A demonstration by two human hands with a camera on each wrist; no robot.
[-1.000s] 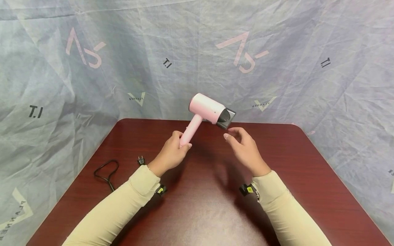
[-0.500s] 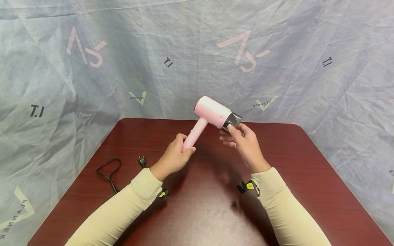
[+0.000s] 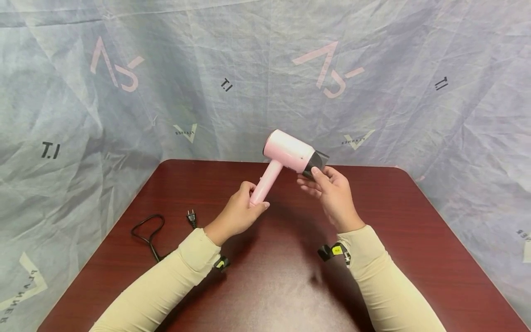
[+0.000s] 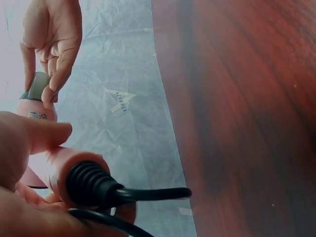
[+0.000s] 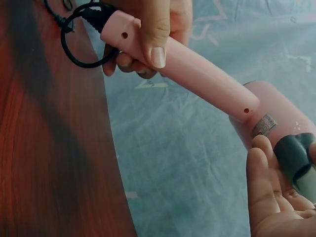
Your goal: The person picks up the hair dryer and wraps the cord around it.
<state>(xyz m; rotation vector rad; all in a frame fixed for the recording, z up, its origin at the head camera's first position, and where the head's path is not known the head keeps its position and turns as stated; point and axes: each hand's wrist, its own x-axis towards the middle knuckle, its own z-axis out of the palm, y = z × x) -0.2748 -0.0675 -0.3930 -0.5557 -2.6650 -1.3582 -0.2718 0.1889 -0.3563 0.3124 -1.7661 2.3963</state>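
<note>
A pink hair dryer [image 3: 289, 151] is held up above the table, its barrel tilted down to the right. My left hand [image 3: 236, 213] grips the lower end of its handle, and the black cord [image 4: 153, 194] leaves the handle's base there, as the left wrist view shows. At the barrel's front sits a dark concentrator nozzle [image 3: 317, 161]. My right hand [image 3: 337, 196] pinches this nozzle between thumb and fingers. In the right wrist view the nozzle [image 5: 295, 157] appears beside the right fingers, with part of the thumb cut off by the frame edge.
On the left of the dark red table [image 3: 274, 276] lie a loop of black cord [image 3: 148, 230] and a two-pin plug [image 3: 191, 219]. Grey printed fabric [image 3: 265, 69] hangs behind the table and along both sides.
My right hand has closed the gap to the nozzle and taken hold of it. The hair dryer and my left hand have shifted slightly right and down.
</note>
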